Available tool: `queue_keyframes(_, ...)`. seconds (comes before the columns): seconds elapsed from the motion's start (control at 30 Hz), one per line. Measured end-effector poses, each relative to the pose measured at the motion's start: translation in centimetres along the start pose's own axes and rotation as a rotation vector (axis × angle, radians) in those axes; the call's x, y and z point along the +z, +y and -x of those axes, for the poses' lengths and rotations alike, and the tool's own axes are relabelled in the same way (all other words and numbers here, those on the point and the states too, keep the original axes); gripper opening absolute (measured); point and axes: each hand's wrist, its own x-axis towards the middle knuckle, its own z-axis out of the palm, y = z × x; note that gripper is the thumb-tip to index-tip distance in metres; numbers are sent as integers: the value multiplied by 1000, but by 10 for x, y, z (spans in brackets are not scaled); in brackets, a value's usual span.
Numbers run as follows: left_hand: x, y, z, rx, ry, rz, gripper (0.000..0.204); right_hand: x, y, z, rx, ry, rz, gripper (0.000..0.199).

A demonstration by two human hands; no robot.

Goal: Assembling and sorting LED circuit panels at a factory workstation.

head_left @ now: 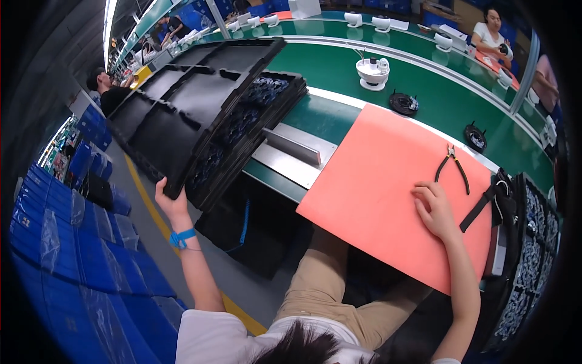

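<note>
While the left hand (168, 200) grips the near corner of a black tray (188, 103), arm stretched out, tray tilted up off the stack (242, 139) at the bench's left edge. Right hand (433, 209) rests loosely curled on the orange mat (376, 182), holding nothing, just beside the pliers (451, 167).

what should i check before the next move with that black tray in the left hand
1. Left hand grips the near corner of the top black tray: ok.
2. Tray level: not ok, its near side is raised off the tray stack.
3. Trays below holding parts: ok, small dark parts show in the exposed compartments.
4. Right hand free: ok, it rests flat on the orange mat, holding nothing.
5. Pliers out of the way: ok, they lie on the mat beyond the right hand.
6. Lifted tray empty: cannot tell, only one face shows.
</note>
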Motion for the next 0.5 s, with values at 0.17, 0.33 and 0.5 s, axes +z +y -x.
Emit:
queue_keyframes(0.17, -34, 29, -2, 34, 71, 199, 29, 1, -2, -1, -4, 1, -17, 18)
queue_keyframes(0.33, -49, 50, 14, 45, -72, 295, 37, 0, -6, -3, 5, 0, -4, 19)
queue_keyframes(0.5, -40, 31, 33, 371, 251, -107, 24, -7, 20, 11, -25, 6, 2, 21)
